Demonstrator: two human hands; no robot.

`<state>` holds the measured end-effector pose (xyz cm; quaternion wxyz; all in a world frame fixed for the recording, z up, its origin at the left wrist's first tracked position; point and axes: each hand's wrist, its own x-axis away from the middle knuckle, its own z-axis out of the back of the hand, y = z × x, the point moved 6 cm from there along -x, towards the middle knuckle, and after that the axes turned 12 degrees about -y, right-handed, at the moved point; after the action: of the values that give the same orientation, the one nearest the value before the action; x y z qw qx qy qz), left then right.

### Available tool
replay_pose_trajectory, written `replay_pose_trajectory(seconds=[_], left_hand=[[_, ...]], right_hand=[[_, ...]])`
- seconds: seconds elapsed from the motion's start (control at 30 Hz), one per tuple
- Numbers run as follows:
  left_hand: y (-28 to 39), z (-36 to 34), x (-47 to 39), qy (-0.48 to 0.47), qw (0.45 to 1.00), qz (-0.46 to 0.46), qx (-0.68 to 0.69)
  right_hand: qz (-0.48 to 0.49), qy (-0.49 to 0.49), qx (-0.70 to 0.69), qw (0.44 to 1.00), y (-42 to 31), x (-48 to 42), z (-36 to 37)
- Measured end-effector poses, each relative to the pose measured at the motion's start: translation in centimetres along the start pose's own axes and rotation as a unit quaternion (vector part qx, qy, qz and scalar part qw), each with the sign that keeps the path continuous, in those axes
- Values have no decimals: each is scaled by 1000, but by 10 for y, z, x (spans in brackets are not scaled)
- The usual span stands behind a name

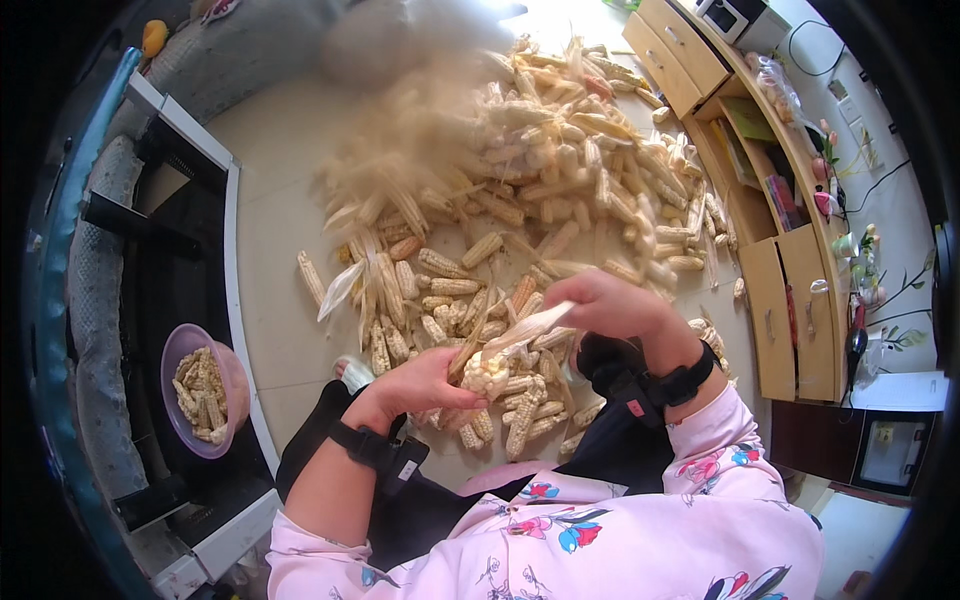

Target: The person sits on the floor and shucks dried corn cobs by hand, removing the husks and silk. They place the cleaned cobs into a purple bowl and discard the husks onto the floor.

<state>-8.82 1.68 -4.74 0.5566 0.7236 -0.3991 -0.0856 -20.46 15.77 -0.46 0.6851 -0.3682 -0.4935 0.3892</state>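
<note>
Between my hands is an ear of dried white corn point(486, 375), its kernels bare at the end towards me. My left hand point(431, 386) grips the ear, thumb laid across its kernels. A strip of pale dry husk point(534, 328) stretches from the ear up to my right hand point(611, 301), whose fingers pinch its far end. Below and around the hands, husked corn cobs point(525, 420) lie loose on the floor. Just past them spreads a large heap of corn point(555, 157), much of it in husk, with part of it blurred.
On the left, a pink plastic bowl point(239, 390) of cobs stands on a black table point(180, 292) with a pale frame. Wooden cabinets point(799, 315) line the right side. Tiled floor point(274, 217) shows beside the heap. A grey blurred shape point(405, 52) is at the top.
</note>
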Motion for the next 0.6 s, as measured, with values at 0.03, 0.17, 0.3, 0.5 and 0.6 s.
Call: replay_pose_trajectory(seconds=[0.03, 0.17, 0.3, 0.5, 0.6], left_hand=[[-3, 3, 0, 12, 999, 14, -33], [-9, 20, 6, 114, 969, 81, -205], [-6, 36, 16, 217, 903, 139, -344], [-2, 49, 22, 277, 856, 127, -417], [6, 46, 21, 274, 865, 123, -402]], right_hand=[[-3, 12, 40, 999, 1, 1, 2], [-70, 56, 196, 977, -4, 8, 12], [-97, 13, 229, 968, -6, 13, 9], [50, -97, -21, 994, -19, 9, -9], [54, -25, -97, 994, -26, 14, -2]])
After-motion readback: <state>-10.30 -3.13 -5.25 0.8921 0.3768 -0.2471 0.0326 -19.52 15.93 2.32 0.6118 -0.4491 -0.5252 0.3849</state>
